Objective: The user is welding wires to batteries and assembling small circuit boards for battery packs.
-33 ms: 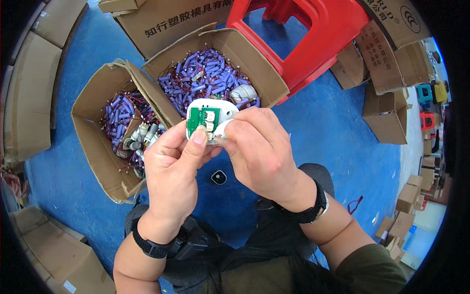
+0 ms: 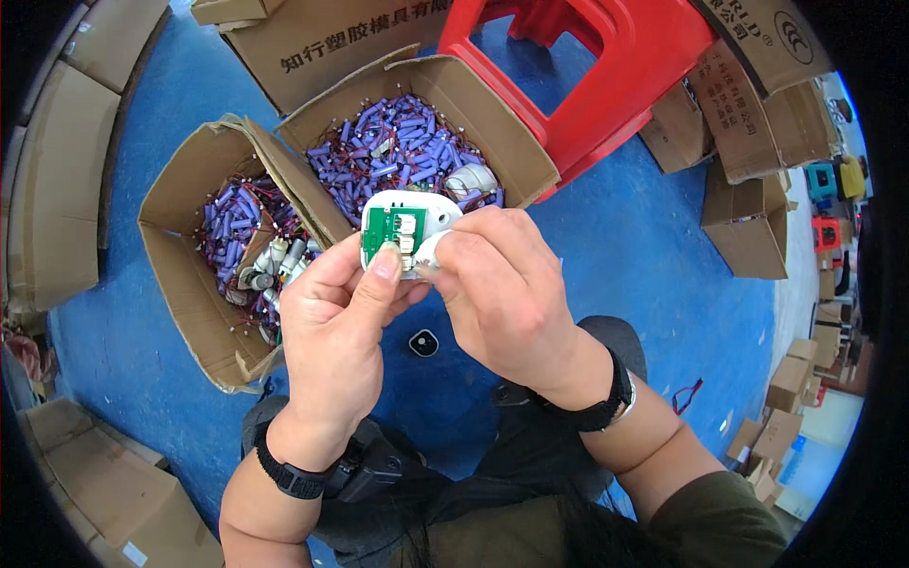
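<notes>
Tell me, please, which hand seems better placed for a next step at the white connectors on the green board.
Probably the right hand: it pinches a small white piece close beside the white connectors. The left hand seems occupied holding the white casing, its thumb over the green board.

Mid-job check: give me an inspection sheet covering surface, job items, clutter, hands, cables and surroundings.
Surface: blue floor; a small black rounded-square piece with a white rim lies on it.
Job items: white rounded plastic housing with a green circuit board; small white piece beside the board.
Clutter: two open brown cardboard boxes of purple cylinders.
Hands: left hand grips the housing, thumb over the board; right hand has its fingers closed on the small white piece.
Cables: thin wires tangled among the cylinders; red-and-dark wire on the floor.
Surroundings: red plastic stool, stacked brown cartons.
</notes>
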Action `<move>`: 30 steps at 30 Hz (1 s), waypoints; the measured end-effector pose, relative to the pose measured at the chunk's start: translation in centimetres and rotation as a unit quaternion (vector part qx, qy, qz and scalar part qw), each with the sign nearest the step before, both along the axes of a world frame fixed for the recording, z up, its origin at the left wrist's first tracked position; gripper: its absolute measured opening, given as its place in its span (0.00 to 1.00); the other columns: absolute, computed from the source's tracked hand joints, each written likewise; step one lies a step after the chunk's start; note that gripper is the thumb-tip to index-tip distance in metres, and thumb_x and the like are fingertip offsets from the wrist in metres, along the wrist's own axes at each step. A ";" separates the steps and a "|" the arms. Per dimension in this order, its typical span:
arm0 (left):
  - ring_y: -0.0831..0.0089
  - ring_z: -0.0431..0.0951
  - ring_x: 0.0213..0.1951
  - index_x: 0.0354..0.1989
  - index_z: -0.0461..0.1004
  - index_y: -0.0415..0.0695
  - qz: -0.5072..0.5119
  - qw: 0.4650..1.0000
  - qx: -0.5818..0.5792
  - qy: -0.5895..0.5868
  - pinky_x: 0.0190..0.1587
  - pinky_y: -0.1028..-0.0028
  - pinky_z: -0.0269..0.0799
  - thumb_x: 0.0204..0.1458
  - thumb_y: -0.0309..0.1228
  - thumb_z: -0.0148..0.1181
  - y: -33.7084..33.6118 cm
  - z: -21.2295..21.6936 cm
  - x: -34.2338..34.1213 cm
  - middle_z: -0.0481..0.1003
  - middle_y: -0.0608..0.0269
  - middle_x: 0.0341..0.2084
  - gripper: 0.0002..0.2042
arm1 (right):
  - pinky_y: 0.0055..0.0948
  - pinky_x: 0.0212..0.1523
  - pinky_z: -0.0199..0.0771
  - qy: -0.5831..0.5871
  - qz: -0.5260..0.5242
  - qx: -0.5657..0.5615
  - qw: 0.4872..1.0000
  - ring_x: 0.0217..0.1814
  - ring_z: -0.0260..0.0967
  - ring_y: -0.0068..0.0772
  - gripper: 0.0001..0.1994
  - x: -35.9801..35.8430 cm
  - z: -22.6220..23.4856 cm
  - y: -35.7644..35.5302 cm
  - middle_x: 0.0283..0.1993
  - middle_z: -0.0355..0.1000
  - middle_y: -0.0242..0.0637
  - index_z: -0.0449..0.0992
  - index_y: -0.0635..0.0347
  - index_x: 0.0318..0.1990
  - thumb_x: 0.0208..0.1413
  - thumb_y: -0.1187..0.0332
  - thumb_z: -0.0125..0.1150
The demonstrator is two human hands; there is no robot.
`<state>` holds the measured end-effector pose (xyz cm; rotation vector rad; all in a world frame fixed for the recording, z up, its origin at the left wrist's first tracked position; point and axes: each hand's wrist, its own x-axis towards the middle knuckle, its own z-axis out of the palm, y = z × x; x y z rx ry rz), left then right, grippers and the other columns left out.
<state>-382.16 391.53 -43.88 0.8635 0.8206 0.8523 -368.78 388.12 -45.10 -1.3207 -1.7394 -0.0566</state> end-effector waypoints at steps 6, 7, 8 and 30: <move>0.77 0.75 0.32 0.40 0.69 0.35 0.022 0.998 -0.035 -0.038 0.36 0.78 0.73 0.53 0.31 0.50 0.0 0.1 -0.1 0.74 0.59 0.31 0.12 | 0.30 0.27 0.63 0.021 0.012 -0.040 0.999 0.27 0.62 0.39 0.11 -0.1 0.4 -0.2 0.27 0.65 0.40 0.68 0.64 0.28 0.33 0.79 0.61; 0.77 0.75 0.31 0.39 0.70 0.35 0.019 0.999 -0.027 -0.026 0.35 0.77 0.73 0.53 0.30 0.50 0.0 0.0 -0.1 0.74 0.59 0.31 0.11 | 0.29 0.28 0.60 0.001 0.004 -0.029 1.000 0.26 0.62 0.35 0.08 -0.2 0.2 -0.1 0.27 0.63 0.37 0.67 0.62 0.28 0.35 0.76 0.57; 0.77 0.75 0.31 0.39 0.70 0.35 0.017 1.000 -0.019 -0.013 0.35 0.77 0.73 0.53 0.30 0.49 0.1 0.0 -0.1 0.74 0.60 0.30 0.11 | 0.28 0.28 0.57 -0.018 -0.004 -0.019 1.000 0.26 0.61 0.32 0.06 -0.2 0.1 -0.1 0.26 0.61 0.34 0.67 0.60 0.28 0.37 0.73 0.53; 0.75 0.76 0.30 0.38 0.70 0.35 0.048 0.998 0.030 0.027 0.34 0.77 0.73 0.54 0.31 0.48 0.1 0.2 -0.4 0.74 0.59 0.31 0.11 | 0.31 0.27 0.62 0.016 0.013 -0.066 0.998 0.27 0.61 0.40 0.09 0.1 0.8 -0.2 0.26 0.63 0.40 0.68 0.63 0.27 0.35 0.81 0.58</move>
